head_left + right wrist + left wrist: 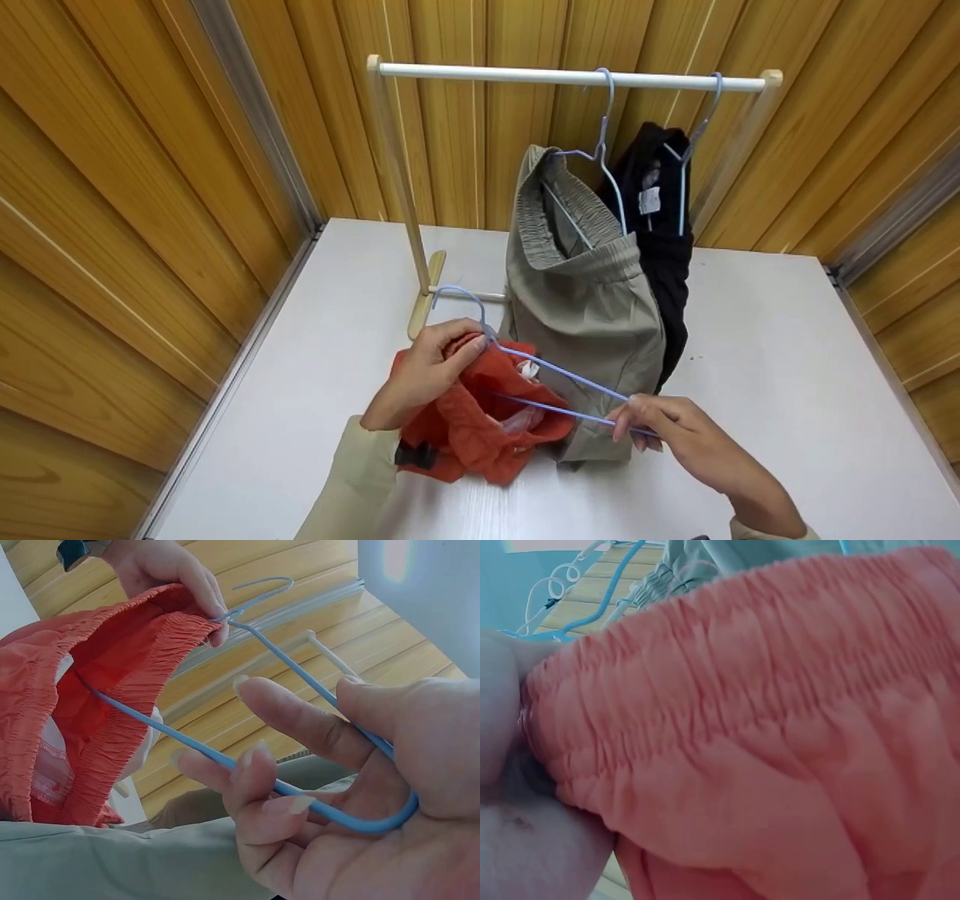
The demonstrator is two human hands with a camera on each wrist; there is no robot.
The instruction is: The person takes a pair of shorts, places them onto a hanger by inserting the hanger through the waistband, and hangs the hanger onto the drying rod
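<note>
My left hand (435,367) grips the gathered elastic waistband of red pants (480,420), its thumb close to the neck of a blue wire hanger (559,367). In the left wrist view the waistband (742,667) fills most of the picture. My right hand (667,424) holds the hanger's far rounded end, fingers curled about the wire, as the right wrist view shows. One end of the hanger (187,741) runs inside the open waist; its tip is hidden in the cloth. The hook stands free above my left hand. Leg length cannot be made out.
Behind, a small rack with a white rail (487,73) stands on the white table (765,360). Grey-green pants (585,315) and black pants (667,262) hang on its right half from blue hangers. Wood-patterned walls (150,187) enclose the table.
</note>
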